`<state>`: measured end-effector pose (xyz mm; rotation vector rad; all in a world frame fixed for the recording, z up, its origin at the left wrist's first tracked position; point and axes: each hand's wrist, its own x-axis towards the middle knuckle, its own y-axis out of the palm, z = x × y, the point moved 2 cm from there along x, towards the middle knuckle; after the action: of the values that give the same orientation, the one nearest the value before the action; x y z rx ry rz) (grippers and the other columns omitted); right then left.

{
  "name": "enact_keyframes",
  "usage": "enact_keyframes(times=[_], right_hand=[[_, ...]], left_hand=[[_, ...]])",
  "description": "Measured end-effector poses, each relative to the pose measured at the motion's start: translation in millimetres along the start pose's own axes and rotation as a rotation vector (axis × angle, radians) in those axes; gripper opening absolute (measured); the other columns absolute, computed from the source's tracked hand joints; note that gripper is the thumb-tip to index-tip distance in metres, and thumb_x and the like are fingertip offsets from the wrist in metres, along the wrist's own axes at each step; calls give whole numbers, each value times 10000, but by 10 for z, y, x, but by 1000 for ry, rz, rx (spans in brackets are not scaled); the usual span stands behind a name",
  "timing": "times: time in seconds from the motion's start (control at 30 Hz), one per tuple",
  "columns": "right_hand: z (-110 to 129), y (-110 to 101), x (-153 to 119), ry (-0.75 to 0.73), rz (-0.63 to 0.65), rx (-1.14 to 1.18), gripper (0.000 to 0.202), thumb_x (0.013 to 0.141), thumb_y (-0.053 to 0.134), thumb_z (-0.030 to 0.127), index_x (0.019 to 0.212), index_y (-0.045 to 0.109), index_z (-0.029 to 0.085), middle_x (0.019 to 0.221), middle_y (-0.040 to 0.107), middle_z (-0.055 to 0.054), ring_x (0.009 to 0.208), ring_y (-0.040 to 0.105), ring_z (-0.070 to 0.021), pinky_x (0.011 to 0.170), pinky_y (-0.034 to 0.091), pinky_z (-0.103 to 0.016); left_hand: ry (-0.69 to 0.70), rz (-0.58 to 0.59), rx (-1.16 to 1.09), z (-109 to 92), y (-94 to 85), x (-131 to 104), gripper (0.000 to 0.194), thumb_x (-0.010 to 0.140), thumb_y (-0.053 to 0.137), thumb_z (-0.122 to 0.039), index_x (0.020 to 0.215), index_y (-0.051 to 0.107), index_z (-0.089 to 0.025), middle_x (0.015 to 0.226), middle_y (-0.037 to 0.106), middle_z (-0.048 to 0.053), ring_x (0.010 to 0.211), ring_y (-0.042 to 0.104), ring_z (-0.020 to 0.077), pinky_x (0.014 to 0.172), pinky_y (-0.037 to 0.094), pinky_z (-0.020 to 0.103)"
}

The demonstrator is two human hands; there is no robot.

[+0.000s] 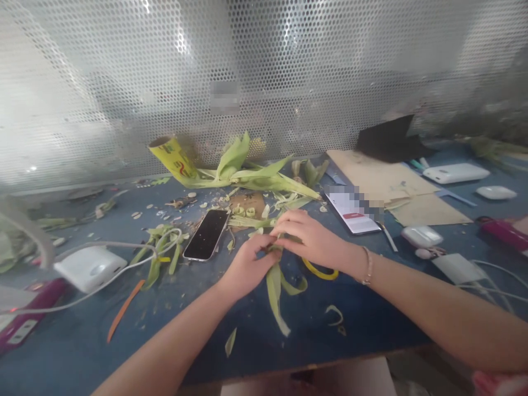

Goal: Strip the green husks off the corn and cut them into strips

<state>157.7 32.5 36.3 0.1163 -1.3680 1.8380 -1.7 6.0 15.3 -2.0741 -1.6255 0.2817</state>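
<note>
Leaf strips (274,297) pinched by left hand (246,265), right hand (307,237); tips short of table edge (315,365).

Tight quarters around the dark phone (206,235).
The bench (165,305) leaves a lane on the phone's near side, between an orange strip (125,311) and the person's left forearm (177,341); a white cable (110,281) and torn greens (153,272) crowd its left, the hands (249,265) and their dangling leaf strip (274,291) its right, a long husk (268,180) its far side.
</note>
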Motion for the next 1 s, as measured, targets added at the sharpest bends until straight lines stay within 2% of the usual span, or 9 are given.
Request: enact_keyframes(times=[0.13,0.33,0.47,0.57,0.73,0.8,0.87,0.93,1.0], right_hand=[[-9,20,-13,127,132,87,189,917,475,297,960,613,175,914,631,-60,850,583,-155,754,456,-278],[-50,77,-34,175,143,121,161,877,526,287,934,625,175,907,672,-53,834,603,-162,743,441,-269],[-121,55,-47,170,153,102,76,823,555,203,808,623,170,741,630,-18,667,562,-126,636,423,-238],[-197,34,-52,237,168,80,53,796,579,199,806,620,167,714,603,-5,590,526,-105,577,401,-229],[-432,23,-61,311,55,-86,128,858,492,195,821,612,171,816,601,-40,721,552,-146,694,437,-285],[-539,32,-81,300,11,-119,120,853,489,175,873,607,166,909,595,-68,833,566,-172,783,452,-321],[-614,48,-107,279,-15,-134,130,853,489,170,920,601,163,974,584,-88,939,560,-196,869,442,-356],[-642,68,-127,269,-10,-132,141,857,484,168,944,595,162,996,581,-95,979,556,-204,904,436,-374],[-632,87,-136,273,13,-126,144,860,477,167,943,594,160,992,582,-93,977,560,-205,904,441,-379]], left_hand=[[-6,42,130,-23,-14,2,149,761,574,-272,808,667,-166,754,627,17,740,536,155,683,409,271],[34,19,366,-47,-21,-10,121,751,507,-155,639,551,-166,686,537,11,684,512,141,645,396,264],[67,42,634,-5,-76,-9,87,721,472,-126,674,532,-169,821,550,62,819,540,200,757,430,331],[56,52,715,41,-100,-10,104,684,492,-124,753,555,-168,890,568,87,934,537,251,846,428,387],[18,-29,670,65,-77,-24,382,658,475,-60,1019,543,-166,1016,593,102,1029,532,259,899,432,407],[22,-72,651,64,-77,-27,449,696,504,-98,1138,499,-170,1103,588,106,1090,513,265,942,415,425],[35,-117,654,67,-106,-20,450,765,536,-230,1206,466,-168,1180,571,118,1151,483,281,982,390,453],[44,-158,672,82,-168,7,417,842,471,-358,1210,477,-162,1214,564,130,1178,473,281,1004,373,464],[36,-181,697,116,-253,52,379,906,340,-346,1185,510,-152,1203,577,133,1172,488,257,1016,366,450]])
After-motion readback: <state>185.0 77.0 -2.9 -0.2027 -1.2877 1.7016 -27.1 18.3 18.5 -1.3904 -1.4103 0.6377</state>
